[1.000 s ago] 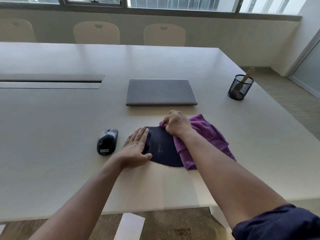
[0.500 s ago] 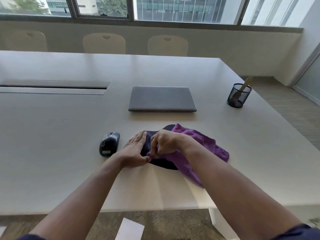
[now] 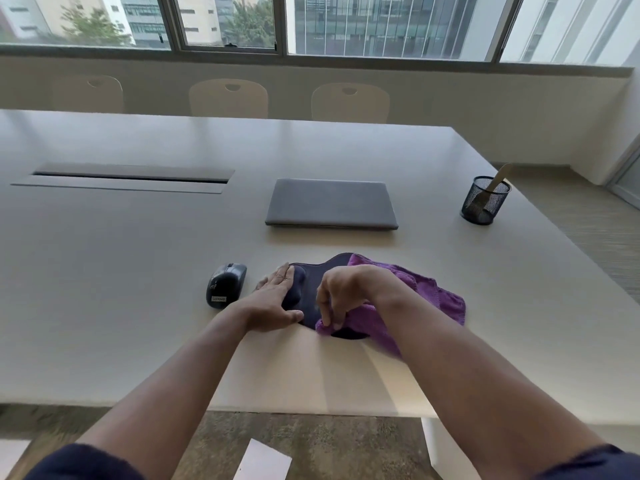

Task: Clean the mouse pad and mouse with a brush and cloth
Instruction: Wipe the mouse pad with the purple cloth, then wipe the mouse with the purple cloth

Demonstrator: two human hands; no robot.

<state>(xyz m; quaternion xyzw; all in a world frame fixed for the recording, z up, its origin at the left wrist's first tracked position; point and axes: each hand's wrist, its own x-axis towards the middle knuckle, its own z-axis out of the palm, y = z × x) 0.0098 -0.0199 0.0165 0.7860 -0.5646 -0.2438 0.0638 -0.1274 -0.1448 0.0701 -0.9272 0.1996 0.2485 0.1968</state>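
Note:
A dark mouse pad (image 3: 313, 289) with a raised wrist rest lies on the white table (image 3: 138, 271), near its front edge. My left hand (image 3: 277, 299) presses flat on the pad's left side, fingers together. My right hand (image 3: 341, 294) grips a purple cloth (image 3: 422, 299) and holds its bunched end against the pad's near edge; the cloth covers the pad's right half. A black mouse (image 3: 225, 285) sits on the table just left of my left hand, untouched. The brush (image 3: 497, 180) stands in a black mesh cup (image 3: 485, 200) at the far right.
A closed grey laptop (image 3: 330, 204) lies behind the pad. A cable slot (image 3: 131, 176) is set into the table at the left. Three chairs stand along the far side under the windows. Paper sheets lie on the floor below the table's front edge.
My right hand has dragged the cloth from the pad's far edge toward me, down to the near edge. My left hand has stayed flat on the pad. The camera has tilted up.

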